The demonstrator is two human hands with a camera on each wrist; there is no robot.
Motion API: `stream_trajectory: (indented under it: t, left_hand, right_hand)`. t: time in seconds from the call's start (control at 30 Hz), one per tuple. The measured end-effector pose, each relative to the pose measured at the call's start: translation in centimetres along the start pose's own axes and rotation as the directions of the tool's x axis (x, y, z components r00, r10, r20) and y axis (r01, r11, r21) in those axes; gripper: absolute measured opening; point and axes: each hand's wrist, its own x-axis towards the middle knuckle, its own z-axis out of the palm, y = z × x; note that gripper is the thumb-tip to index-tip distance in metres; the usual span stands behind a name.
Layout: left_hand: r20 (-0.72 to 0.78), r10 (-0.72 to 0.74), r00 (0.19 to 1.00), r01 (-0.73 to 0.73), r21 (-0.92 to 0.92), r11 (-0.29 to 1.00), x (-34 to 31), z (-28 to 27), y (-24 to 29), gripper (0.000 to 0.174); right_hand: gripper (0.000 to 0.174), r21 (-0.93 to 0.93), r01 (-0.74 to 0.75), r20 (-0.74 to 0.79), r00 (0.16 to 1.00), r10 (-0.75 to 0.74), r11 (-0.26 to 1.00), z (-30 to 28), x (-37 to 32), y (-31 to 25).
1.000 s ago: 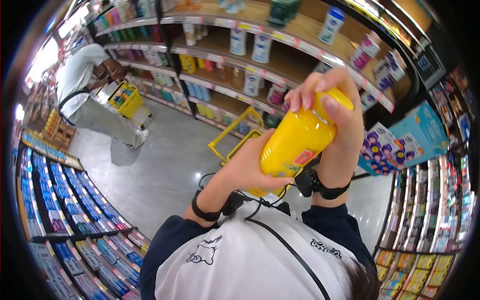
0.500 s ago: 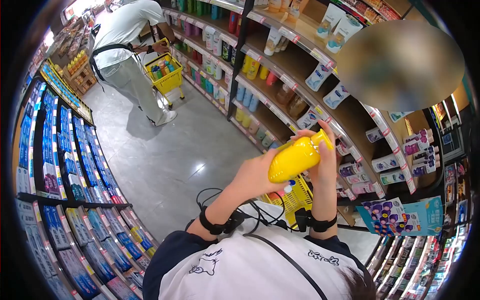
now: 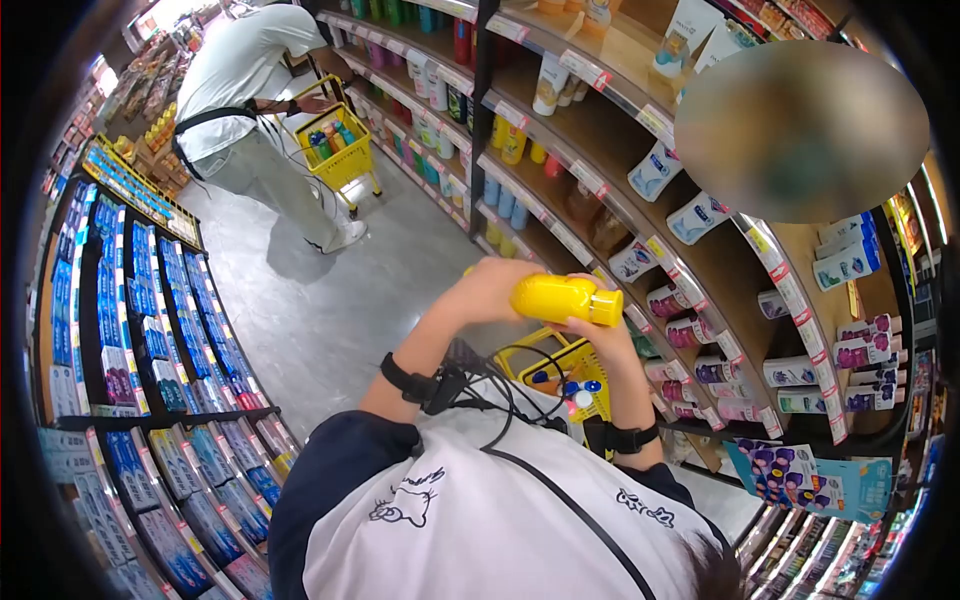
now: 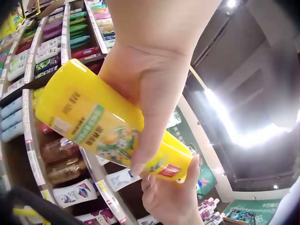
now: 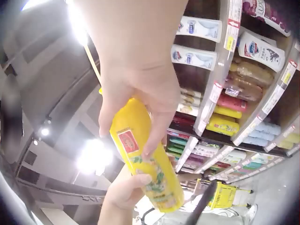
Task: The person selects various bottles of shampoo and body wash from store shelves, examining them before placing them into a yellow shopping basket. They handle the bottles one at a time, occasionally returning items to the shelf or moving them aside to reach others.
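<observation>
Both hands hold a yellow plastic bottle (image 3: 548, 297) in front of the chest, tilted almost level in the head view, its cap to the right. My left hand (image 3: 488, 290) grips the body, the thumb lying across the front label in the left wrist view. Around the shoulder and cap end is my right hand (image 3: 603, 342), mostly below the bottle in the head view. The right wrist view shows its thumb and fingers on either side of that end (image 5: 133, 115). The label carries fruit and flower pictures, a green band and a small red patch.
A yellow basket (image 3: 597, 400) with several items stands close below the hands. Shelves of bottles (image 3: 690, 215) run along the right; boxed goods (image 3: 150, 330) fill the left racks. Further up the aisle, a person (image 3: 240, 90) bends beside another yellow basket cart (image 3: 345, 165).
The bottle has come down from near the camera and tipped from slanting to nearly level. My right hand has moved from over the cap to beneath it. The head view has turned.
</observation>
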Motion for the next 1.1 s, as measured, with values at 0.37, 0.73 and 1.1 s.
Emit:
stream_trajectory:
  t: [0.37,0.73,1.1]
  left_hand:
    - [-0.004,-0.363,0.932,0.319,-0.469,0.824,9.5,4.4,-18.4,0.091]
    - [0.240,-0.249,0.938,0.340,-0.774,0.535,19.2,6.6,-35.8,0.079]
    - [0.162,-0.286,0.944,0.255,-0.910,0.326,20.6,3.1,-36.9,0.075]
  right_hand:
    - [0.057,-0.176,0.062,-0.496,0.856,-0.143,0.982,-0.2,16.7,8.4]
    - [0.065,-0.436,-0.135,-0.741,0.615,-0.270,0.890,-2.8,35.1,20.4]
    - [0.046,-0.442,-0.368,-0.771,0.622,-0.136,0.818,-2.3,42.0,19.6]
